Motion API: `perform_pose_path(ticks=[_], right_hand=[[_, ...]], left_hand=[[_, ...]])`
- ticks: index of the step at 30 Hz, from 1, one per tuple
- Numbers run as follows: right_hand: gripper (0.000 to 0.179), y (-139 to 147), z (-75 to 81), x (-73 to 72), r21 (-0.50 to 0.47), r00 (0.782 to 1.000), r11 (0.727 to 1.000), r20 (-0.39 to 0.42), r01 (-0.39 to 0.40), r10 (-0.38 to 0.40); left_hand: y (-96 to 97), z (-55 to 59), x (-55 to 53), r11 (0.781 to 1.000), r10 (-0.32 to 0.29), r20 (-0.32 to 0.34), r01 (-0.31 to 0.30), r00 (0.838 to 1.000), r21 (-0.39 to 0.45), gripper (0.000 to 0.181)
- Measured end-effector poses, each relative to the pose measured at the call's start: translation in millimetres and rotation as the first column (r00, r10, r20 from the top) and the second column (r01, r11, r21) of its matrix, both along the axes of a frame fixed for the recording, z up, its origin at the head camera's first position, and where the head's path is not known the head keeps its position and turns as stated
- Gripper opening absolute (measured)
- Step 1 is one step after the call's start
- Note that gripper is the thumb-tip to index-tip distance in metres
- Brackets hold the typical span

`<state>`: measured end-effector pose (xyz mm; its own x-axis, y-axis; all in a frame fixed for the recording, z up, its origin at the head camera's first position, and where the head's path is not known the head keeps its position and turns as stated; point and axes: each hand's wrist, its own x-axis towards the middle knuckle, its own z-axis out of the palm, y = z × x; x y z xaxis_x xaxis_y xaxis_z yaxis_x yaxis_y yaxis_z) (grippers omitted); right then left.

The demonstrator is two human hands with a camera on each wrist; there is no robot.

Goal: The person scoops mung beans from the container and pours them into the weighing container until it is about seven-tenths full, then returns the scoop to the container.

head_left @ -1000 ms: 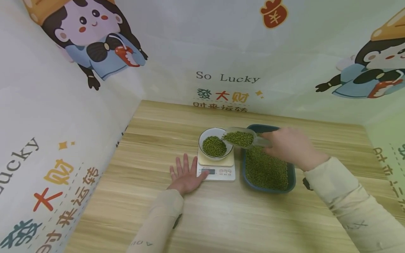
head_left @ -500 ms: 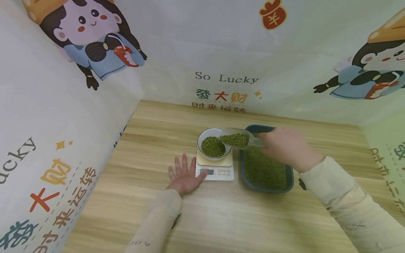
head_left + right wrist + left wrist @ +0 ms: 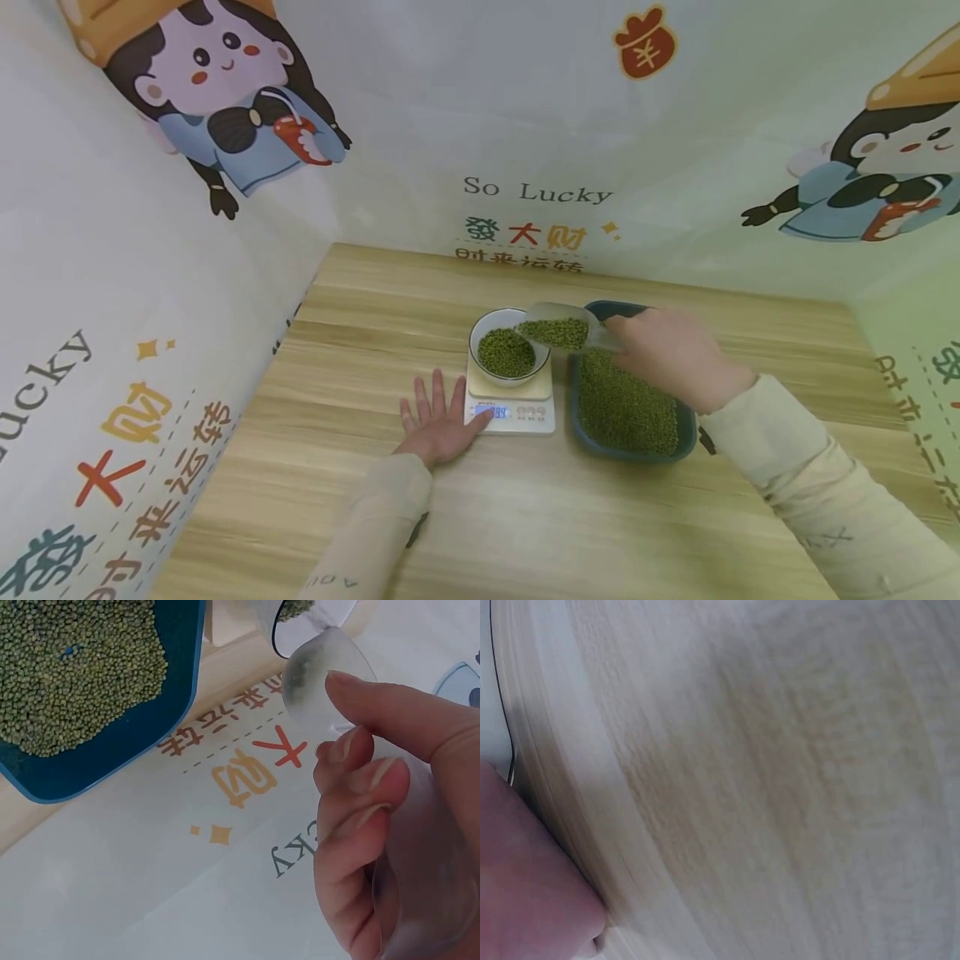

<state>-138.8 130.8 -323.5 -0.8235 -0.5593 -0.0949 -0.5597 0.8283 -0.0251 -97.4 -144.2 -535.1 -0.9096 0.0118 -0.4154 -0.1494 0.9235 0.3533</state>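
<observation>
Green beans are part-filling the bowl on the scale, more waiting in the scoop over the bowl's right side; right hand is gripping the scoop, left hand lying, fingers spread.

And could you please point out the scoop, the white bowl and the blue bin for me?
Scoop [image 3: 309,690]: right wrist view, on its clear blade.
White bowl [image 3: 492,322]: head view, on its bare inner wall.
Blue bin [image 3: 182,660]: right wrist view, on its inner wall.

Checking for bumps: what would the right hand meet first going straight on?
The right hand holds a translucent plastic scoop, which would likely reach the white round dark-rimmed bowl first; height over it is unclear.
</observation>
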Motion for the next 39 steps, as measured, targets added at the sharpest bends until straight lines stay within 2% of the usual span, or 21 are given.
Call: perform_pose_path(ticks=[3,9,16,21,29,39], right_hand=[[0.014,-1,-0.8,1.3,-0.003,1.0,1.0,-0.01,-0.001,0.001],[0.018,-6,-9.6,3.8,-0.038,0.993,0.999,-0.119,-0.019,0.015],[0.013,-10,-18.1,6.0,-0.056,0.987,0.998,-0.162,-0.021,0.012],[0.01,-11,-25.1,8.5,-0.085,0.971,0.995,-0.238,-0.061,0.039],[0.009,-10,-33.6,6.3,-0.14,0.928,0.981,-0.363,-0.138,0.079],[0.014,-12,-32.7,5.5,-0.171,0.93,0.974,-0.358,-0.149,0.079]], left_hand=[[-0.2,-0.3,-0.2,1.0,-0.002,0.002,0.002,1.0,-0.002,0.089],[0.0,3.0,1.9,1.0,-0.005,0.008,0.005,1.0,-0.009,0.088],[-0.8,5.2,3.4,1.0,-0.003,0.006,0.003,1.0,-0.002,0.087],[-0.3,0.7,1.2,1.0,-0.008,0.015,0.008,1.0,0.0,0.087],[0.7,-0.8,-1.7,1.0,-0.012,0.018,0.012,1.0,0.0,0.088],[-0.2,4.7,-1.2,1.0,-0.007,0.035,0.007,0.999,-0.002,0.086]])
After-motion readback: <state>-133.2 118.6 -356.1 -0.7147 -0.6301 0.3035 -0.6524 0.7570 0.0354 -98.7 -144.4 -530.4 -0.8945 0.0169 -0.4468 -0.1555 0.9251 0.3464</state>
